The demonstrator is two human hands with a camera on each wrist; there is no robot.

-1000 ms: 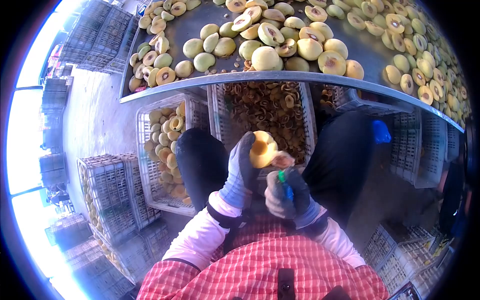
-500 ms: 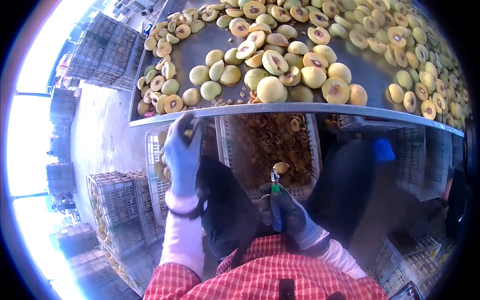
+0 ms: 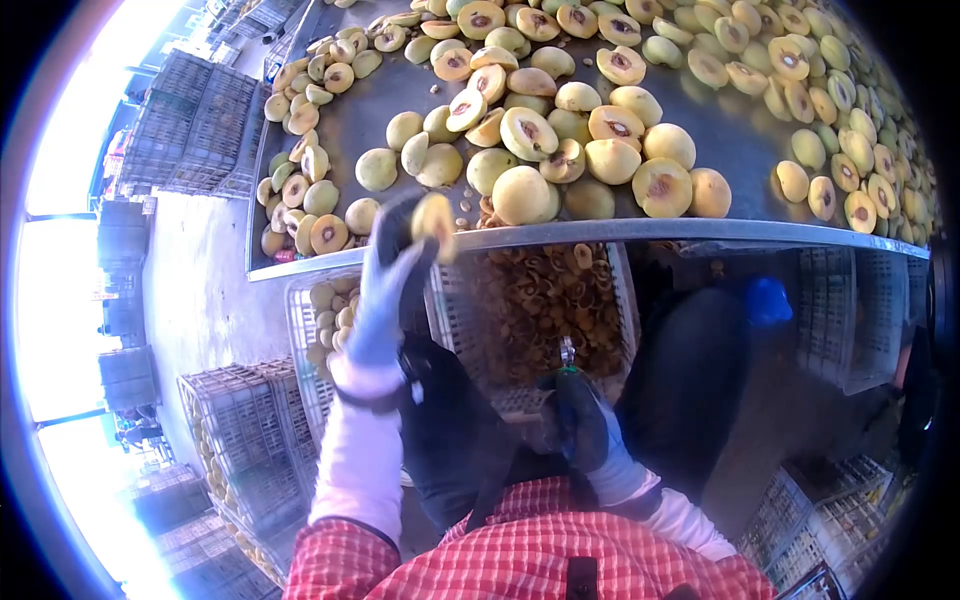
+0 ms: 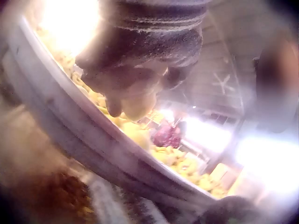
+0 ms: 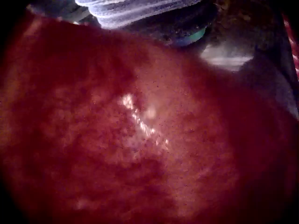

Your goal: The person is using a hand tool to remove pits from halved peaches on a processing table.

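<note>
My gloved left hand (image 3: 380, 285) pinches a yellow peach half (image 3: 436, 222) at the front edge of the metal table (image 3: 340, 262). In the left wrist view the dark glove (image 4: 145, 60) has its fingers round the peach half (image 4: 140, 105), just above the table rim. My gloved right hand (image 3: 588, 428) grips a pitting tool (image 3: 567, 352) with a looped metal head and a green and blue handle, low over the near end of a crate of brown scraps (image 3: 540, 310). In the right wrist view red cloth hides most of this hand; a strip of green handle (image 5: 197, 35) shows.
Many peach halves (image 3: 528, 134) lie on the table, piled thickest at the right. A white crate of peaches (image 3: 300, 318) stands at the left, by my knee. Stacked crates (image 3: 245, 440) are further left, and a blue bag (image 3: 768, 300) is at the right.
My left hand went from beside the tool to over the left crate, then up to the table edge, now with a peach half. The right hand lowered slightly, keeping the tool.
</note>
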